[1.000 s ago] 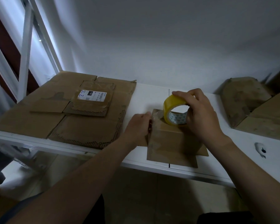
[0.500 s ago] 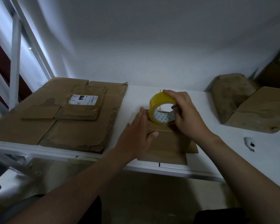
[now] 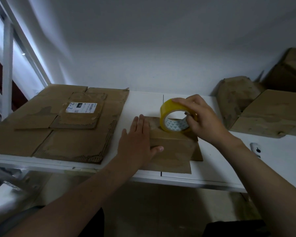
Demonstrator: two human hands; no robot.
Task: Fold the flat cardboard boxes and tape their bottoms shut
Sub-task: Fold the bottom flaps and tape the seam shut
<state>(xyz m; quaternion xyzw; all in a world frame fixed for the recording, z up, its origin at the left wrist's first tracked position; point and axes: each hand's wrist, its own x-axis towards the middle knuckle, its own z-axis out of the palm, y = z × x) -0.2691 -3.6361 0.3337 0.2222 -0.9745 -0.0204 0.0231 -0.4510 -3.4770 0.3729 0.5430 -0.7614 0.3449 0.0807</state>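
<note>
Taping pass on one small box (image 3: 171, 147), which sits near the front edge of the bench (image 3: 143, 100), roughly mid-width, bottom side facing up. I read this as mid-step: flaps look folded shut, tape going on, seal not finished as far as I can tell. Whether a strip already lies along the seam I can't make out, too dim.

My left hand (image 3: 137, 144) lies flat on the box's left end, fingers extended and spread, thumb (image 3: 156, 148) hooked over the near face, pressing not gripping. My right hand (image 3: 200, 120) is wrapped round the yellow tape roll (image 3: 174, 116), fingers over its top rim and thumb inside the core, firm grasp. Roll stands on edge on the box's upper face toward the far side, its open core facing me and slightly left.

The box's long axis runs left to right, about parallel to the bench's front edge. Loose flaps spread flat on the bench at its near and right sides.

Left to do, my guess: run tape across, cut, press down. Then the flat cardboard stack (image 3: 61, 127) at the left end of the bench, looks untouched. A few formed boxes (image 3: 266, 115) sit at the far right corner; whether they are taped I can't tell. Small white object (image 3: 255, 148) lies near the right front edge, unclear what.
</note>
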